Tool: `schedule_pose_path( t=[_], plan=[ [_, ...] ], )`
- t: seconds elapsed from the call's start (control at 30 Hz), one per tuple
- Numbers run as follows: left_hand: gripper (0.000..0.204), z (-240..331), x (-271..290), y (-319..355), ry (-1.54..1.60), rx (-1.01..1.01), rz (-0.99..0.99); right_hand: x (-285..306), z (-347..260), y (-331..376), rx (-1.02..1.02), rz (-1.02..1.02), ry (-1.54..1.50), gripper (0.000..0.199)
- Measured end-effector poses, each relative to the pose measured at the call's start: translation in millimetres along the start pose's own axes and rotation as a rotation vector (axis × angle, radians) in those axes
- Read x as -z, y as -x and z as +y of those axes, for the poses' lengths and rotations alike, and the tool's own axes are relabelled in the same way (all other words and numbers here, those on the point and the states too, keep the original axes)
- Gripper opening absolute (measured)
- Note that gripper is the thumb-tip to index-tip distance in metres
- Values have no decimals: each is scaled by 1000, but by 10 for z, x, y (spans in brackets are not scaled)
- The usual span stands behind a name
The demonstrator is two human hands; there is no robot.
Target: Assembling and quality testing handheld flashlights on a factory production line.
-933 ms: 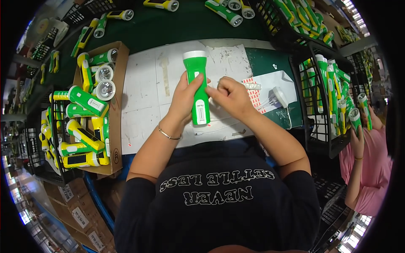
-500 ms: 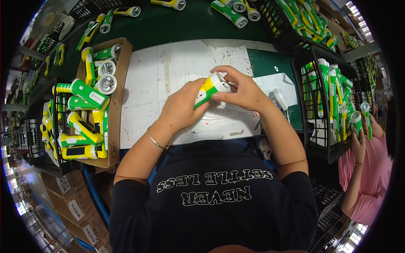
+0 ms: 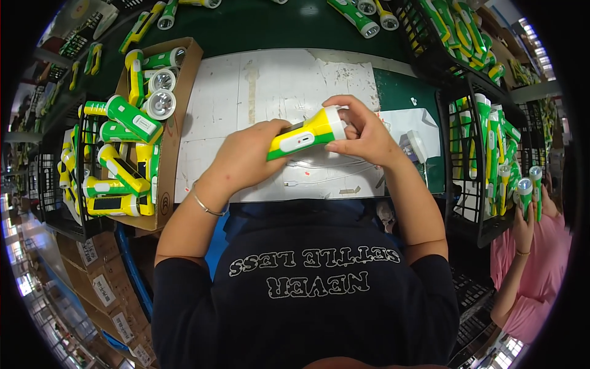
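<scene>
Flashlight (image 3: 305, 133) now tilted above white worktop (image 3: 258, 92)

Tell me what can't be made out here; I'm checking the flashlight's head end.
Head view:
- Flashlight lens: covered by the right hand.
- Its tail: wrapped by the left hand.
- White charger cable end: hidden behind the right wrist.
- Co-worker: cut off at the rim.
</scene>
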State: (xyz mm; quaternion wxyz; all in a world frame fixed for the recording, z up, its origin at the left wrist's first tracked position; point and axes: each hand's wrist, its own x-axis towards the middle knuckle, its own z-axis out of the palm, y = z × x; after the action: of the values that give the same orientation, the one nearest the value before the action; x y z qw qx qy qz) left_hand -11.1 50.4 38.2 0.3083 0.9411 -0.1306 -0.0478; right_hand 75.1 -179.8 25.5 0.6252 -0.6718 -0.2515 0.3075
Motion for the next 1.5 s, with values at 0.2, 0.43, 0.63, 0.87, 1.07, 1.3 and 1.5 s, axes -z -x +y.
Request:
schedule_pose_path(
  t=[0.2,0.43,0.63,0.87,1.07,1.3,1.5],
  plan=[
    [55,-189,-348,-16,399,119,87,-235,453,-129,-49,359,824,35],
    [65,-128,-410,-98,498,251,172,-199,448,-108,-36,370,560,21],
    [66,-126,-521,-165,496,245,198,-166,241,83,-21,344,185,13],
    [66,-62,-555,-198,513,219,194,-183,181,156,30,397,142,14],
    [64,-13,-582,-210,587,197,182,-105,228,96,-24,382,131,14],
    [62,109,-599,-157,98,23,442,-216,273,82,-125,406,-89,16],
    [61,50,-591,-179,106,-18,465,-257,246,54,-120,438,-100,17]
  ],
)
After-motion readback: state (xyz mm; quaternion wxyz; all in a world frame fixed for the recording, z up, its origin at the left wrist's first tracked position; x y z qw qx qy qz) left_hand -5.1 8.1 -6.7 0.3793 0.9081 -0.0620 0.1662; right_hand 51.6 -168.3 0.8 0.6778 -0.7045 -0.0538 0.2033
